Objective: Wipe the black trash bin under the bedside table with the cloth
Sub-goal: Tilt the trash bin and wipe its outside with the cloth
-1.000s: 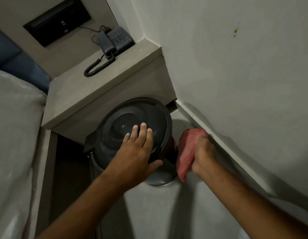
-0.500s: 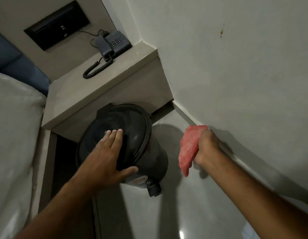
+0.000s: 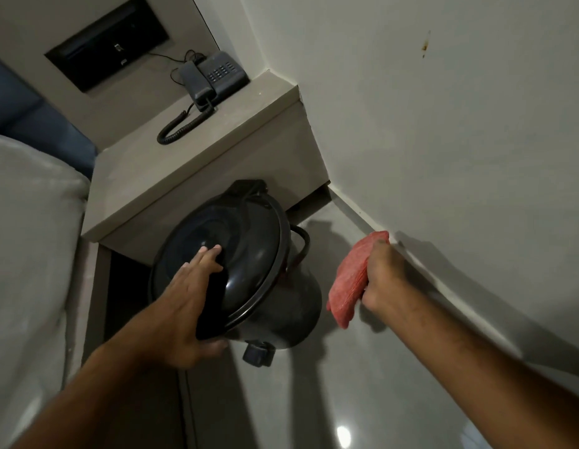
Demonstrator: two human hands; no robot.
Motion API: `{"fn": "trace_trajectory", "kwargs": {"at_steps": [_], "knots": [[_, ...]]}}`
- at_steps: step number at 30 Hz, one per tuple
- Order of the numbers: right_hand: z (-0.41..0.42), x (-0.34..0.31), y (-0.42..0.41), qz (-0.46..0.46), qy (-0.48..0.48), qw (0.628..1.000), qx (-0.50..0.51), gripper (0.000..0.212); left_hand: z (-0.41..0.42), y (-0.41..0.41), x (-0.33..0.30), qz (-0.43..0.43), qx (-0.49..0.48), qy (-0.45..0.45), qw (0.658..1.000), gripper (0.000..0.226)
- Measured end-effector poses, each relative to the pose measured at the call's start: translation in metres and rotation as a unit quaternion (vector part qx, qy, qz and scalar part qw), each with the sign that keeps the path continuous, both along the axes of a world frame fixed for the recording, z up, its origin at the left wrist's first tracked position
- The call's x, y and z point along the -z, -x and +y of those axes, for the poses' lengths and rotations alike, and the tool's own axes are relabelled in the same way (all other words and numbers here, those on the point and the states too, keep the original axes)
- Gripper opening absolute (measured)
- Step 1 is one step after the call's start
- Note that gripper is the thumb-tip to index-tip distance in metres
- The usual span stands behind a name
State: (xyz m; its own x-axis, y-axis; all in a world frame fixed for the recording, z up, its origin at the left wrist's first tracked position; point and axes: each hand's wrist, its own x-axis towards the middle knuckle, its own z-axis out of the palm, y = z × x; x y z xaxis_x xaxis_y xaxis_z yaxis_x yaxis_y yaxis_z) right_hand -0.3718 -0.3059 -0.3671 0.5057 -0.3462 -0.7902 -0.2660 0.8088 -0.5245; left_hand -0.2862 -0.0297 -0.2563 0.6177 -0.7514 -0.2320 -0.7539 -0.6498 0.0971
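The wall [image 3: 443,124] fills the right side, meeting the glossy floor [image 3: 314,400] along a pale skirting. A bed [image 3: 29,254] with light bedding takes the left edge. The bedside table [image 3: 191,163], a grey block set in the corner between bed and wall, carries a dark telephone [image 3: 217,76] at its far right corner, the coiled cord trailing toward the middle of the top.

The black trash bin [image 3: 281,303] stands on the floor at the table's front edge, tilted, its domed lid [image 3: 236,254] partly under the overhang and facing the camera; a pedal [image 3: 257,353] sticks out at its base.

The left hand [image 3: 191,303] grasps the near rim of the lid, fingers spread flat over the dome and thumb hooked under the edge. The right hand [image 3: 380,273] is clenched around a folded red cloth [image 3: 349,283], held just beside the bin's right side, near the skirting; I cannot tell whether the cloth touches the bin.
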Motion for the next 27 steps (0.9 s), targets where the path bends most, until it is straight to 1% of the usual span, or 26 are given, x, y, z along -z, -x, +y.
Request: {"fn": "trace_trajectory", "kwargs": {"at_steps": [1, 2, 4, 6, 7, 8, 9, 11, 12, 13, 14, 15, 16, 17, 18, 19, 20, 21, 22, 23, 24, 25, 26, 27], "knots": [[-0.001, 0.001, 0.0, -0.006, -0.01, 1.0, 0.003, 0.057, -0.008, 0.003, 0.003, -0.004, -0.021, 0.016, 1.0, 0.122], [-0.001, 0.002, -0.001, -0.008, -0.017, 1.0, 0.006, 0.057, -0.017, 0.007, 0.006, -0.012, -0.045, 0.016, 0.999, 0.122], [-0.002, 0.005, -0.003, -0.006, -0.023, 1.0, 0.009, 0.058, -0.031, 0.012, 0.015, -0.033, -0.077, -0.013, 0.996, 0.126], [-0.003, 0.007, -0.005, -0.012, -0.02, 1.0, 0.003, 0.059, -0.039, 0.013, 0.017, -0.041, -0.087, -0.029, 0.995, 0.127], [-0.003, 0.006, -0.006, -0.013, -0.011, 1.0, -0.006, 0.059, -0.039, 0.012, 0.014, -0.036, -0.085, -0.019, 0.996, 0.126], [-0.001, 0.005, -0.005, -0.015, 0.007, 1.0, -0.02, 0.058, -0.037, 0.01, 0.007, -0.029, -0.082, 0.008, 0.996, 0.123], [0.002, 0.004, -0.004, -0.019, 0.031, 0.999, -0.04, 0.059, -0.032, 0.006, 0.0, -0.018, -0.086, 0.055, 0.995, 0.119], [0.008, 0.005, -0.003, -0.06, 0.081, 0.99, -0.099, 0.063, -0.019, -0.006, -0.017, 0.034, -0.127, 0.162, 0.978, 0.107], [0.012, 0.007, -0.004, -0.099, 0.112, 0.98, -0.132, 0.064, -0.012, -0.01, -0.024, 0.069, -0.142, 0.202, 0.967, 0.101], [0.018, 0.01, -0.005, -0.138, 0.153, 0.964, -0.171, 0.06, -0.004, -0.013, -0.029, 0.105, -0.15, 0.232, 0.955, 0.095], [0.025, 0.015, -0.007, -0.167, 0.209, 0.94, -0.211, 0.055, 0.003, -0.016, -0.032, 0.134, -0.155, 0.256, 0.945, 0.088], [0.032, 0.023, -0.008, -0.179, 0.284, 0.909, -0.246, 0.055, 0.008, -0.017, -0.033, 0.155, -0.157, 0.276, 0.936, 0.082], [0.039, 0.032, -0.009, -0.172, 0.373, 0.871, -0.271, 0.055, 0.011, -0.018, -0.033, 0.167, -0.16, 0.288, 0.929, 0.079], [0.045, 0.042, -0.011, -0.154, 0.44, 0.839, -0.281, 0.052, 0.013, -0.018, -0.033, 0.172, -0.162, 0.295, 0.926, 0.081], [0.049, 0.048, -0.015, -0.142, 0.464, 0.829, -0.279, 0.05, 0.014, -0.017, -0.033, 0.173, -0.158, 0.298, 0.925, 0.083], [0.049, 0.05, -0.02, -0.137, 0.455, 0.835, -0.279, 0.057, 0.014, -0.017, -0.032, 0.169, -0.147, 0.297, 0.928, 0.084], [0.046, 0.05, -0.027, -0.132, 0.389, 0.872, -0.266, 0.065, 0.013, -0.017, -0.031, 0.161, -0.133, 0.295, 0.932, 0.084], [0.043, 0.051, -0.035, -0.124, 0.3, 0.911, -0.254, 0.07, 0.011, -0.017, -0.031, 0.152, -0.121, 0.292, 0.936, 0.084], [0.04, 0.053, -0.043, -0.12, 0.23, 0.933, -0.25, 0.069, 0.007, -0.018, -0.029, 0.142, -0.112, 0.291, 0.939, 0.085], [0.038, 0.048, -0.048, -0.112, 0.201, 0.94, -0.253, 0.065, 0.003, -0.019, -0.028, 0.126, -0.106, 0.292, 0.942, 0.087], [0.038, 0.039, -0.051, -0.098, 0.211, 0.94, -0.249, 0.064, -0.003, -0.02, -0.026, 0.106, -0.104, 0.293, 0.944, 0.087], [0.042, 0.028, -0.051, -0.084, 0.237, 0.937, -0.244, 0.068, -0.007, -0.02, -0.024, 0.086, -0.109, 0.298, 0.945, 0.087], [0.05, 0.015, -0.051, -0.086, 0.275, 0.927, -0.24, 0.077, -0.012, -0.019, -0.022, 0.071, -0.12, 0.307, 0.942, 0.086], [0.059, 0.004, -0.051, -0.1, 0.336, 0.908, -0.228, 0.082, -0.017, -0.019, -0.021, 0.062, -0.133, 0.313, 0.938, 0.085]]}}
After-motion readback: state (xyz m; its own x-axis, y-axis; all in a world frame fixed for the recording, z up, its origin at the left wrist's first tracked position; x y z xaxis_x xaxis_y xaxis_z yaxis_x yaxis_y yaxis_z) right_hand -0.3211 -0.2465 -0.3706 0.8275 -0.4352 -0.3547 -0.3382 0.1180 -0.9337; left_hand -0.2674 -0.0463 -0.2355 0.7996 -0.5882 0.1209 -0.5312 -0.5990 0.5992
